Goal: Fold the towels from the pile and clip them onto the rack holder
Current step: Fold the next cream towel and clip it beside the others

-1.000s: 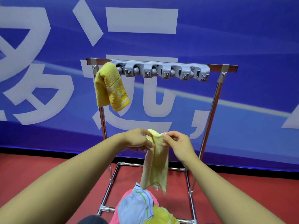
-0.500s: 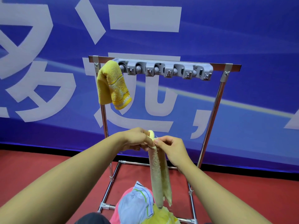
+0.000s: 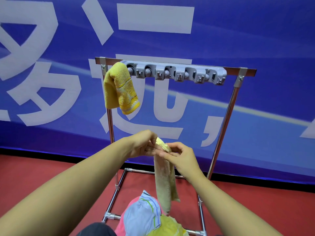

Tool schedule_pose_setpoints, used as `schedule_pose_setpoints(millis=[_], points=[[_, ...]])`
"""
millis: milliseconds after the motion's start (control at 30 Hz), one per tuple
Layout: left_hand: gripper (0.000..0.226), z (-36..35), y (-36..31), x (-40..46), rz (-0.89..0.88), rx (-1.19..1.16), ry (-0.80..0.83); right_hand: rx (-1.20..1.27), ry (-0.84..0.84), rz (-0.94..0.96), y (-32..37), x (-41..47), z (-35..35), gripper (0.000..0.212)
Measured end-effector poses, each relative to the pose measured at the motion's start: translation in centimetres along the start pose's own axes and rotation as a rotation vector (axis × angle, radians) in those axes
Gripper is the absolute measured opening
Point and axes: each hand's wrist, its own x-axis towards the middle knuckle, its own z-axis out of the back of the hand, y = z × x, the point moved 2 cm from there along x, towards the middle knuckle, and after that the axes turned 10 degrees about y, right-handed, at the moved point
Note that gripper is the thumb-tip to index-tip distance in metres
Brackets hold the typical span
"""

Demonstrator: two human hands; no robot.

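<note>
A pale yellow towel [image 3: 165,181] hangs folded into a narrow strip in front of me. My left hand [image 3: 144,144] and my right hand [image 3: 179,155] both pinch its top end, close together. Above them a grey rack holder [image 3: 175,72] with a row of clips is fixed on the metal rack's top bar. A darker yellow towel [image 3: 120,89] hangs from the leftmost clip. The pile of towels [image 3: 146,217], pink, light blue and yellow, lies below my hands inside the rack's base.
The chrome rack [image 3: 223,126] stands on a red floor in front of a blue banner wall with large white characters. Its base tubes frame the pile. A dark shape [image 3: 97,229] shows at the bottom edge.
The towel has gone from a wider hanging fold to a narrow strip. My hands have drawn closer together at its top.
</note>
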Motion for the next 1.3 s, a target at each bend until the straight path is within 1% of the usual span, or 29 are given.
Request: schedule_pose_setpoints(millis=[133, 333, 367, 433, 467, 533, 633, 667, 733, 800, 867, 900, 967, 1067, 1133, 1200, 1233, 1300], points=[[0.026, -0.1, 0.1, 0.0, -0.003, 0.072, 0.025, -0.06, -0.049, 0.017, 0.2, 0.2, 0.1, 0.036], [0.045, -0.2, 0.3, 0.0, -0.034, 0.174, 0.016, -0.129, -0.095, 0.015, 0.4, 0.5, 0.8, 0.013], [0.045, -0.2, 0.2, 0.1, -0.044, 0.201, 0.001, -0.134, -0.098, 0.011, 0.4, 0.6, 0.9, 0.011], [0.04, -0.4, -0.1, 0.1, -0.06, 0.285, -0.024, -0.15, -0.096, 0.005, 0.3, 0.6, 0.9, 0.008], [0.036, -0.5, -0.4, -0.1, -0.063, 0.373, -0.033, -0.152, -0.098, 0.004, 0.4, 0.6, 1.0, 0.007], [0.029, -0.4, -0.7, -0.3, -0.079, 0.63, -0.089, -0.128, -0.126, 0.005, 0.6, 0.5, 1.1, 0.006], [0.038, 0.4, -0.3, -0.2, -0.145, 1.057, -0.234, -0.116, -0.195, 0.011, 0.8, 0.4, 1.8, 0.005], [0.039, 0.6, -0.1, -0.2, -0.159, 1.141, -0.281, -0.12, -0.207, 0.011, 0.9, 0.4, 2.0, 0.006], [0.041, 0.7, 0.2, -0.1, -0.22, 1.201, -0.365, -0.115, -0.22, 0.005, 1.0, 0.4, 2.4, 0.011], [0.035, 0.5, 0.3, 0.3, -0.345, 1.143, -0.414, -0.068, -0.237, -0.002, 1.2, 0.4, 2.5, 0.015], [0.021, 0.1, 0.2, 0.4, -0.463, 0.955, -0.423, 0.026, -0.246, 0.004, 1.6, 0.6, 2.5, 0.015], [0.017, -0.1, 0.3, 0.5, -0.5, 0.86, -0.431, 0.067, -0.247, 0.009, 1.9, 0.8, 2.5, 0.015], [0.021, -0.2, 0.3, 0.5, -0.558, 0.715, -0.455, 0.099, -0.259, 0.009, 2.2, 1.1, 2.8, 0.014], [0.032, -0.1, 0.1, 0.6, -0.599, 0.522, -0.417, 0.107, -0.267, 0.017, 2.4, 1.3, 3.4, 0.016], [0.027, 0.0, -0.1, 0.6, -0.594, 0.518, -0.371, 0.131, -0.254, 0.027, 2.5, 1.4, 3.5, 0.018], [0.015, -0.3, -0.1, 0.5, -0.598, 0.527, -0.344, 0.148, -0.238, 0.035, 2.9, 1.4, 3.4, 0.017], [0.013, -0.4, 0.1, 0.4, -0.606, 0.498, -0.321, 0.156, -0.228, 0.038, 3.0, 1.4, 3.4, 0.016], [0.015, -0.6, 0.5, 0.4, -0.622, 0.391, -0.234, 0.188, -0.197, 0.046, 3.3, 1.6, 3.3, 0.015]])
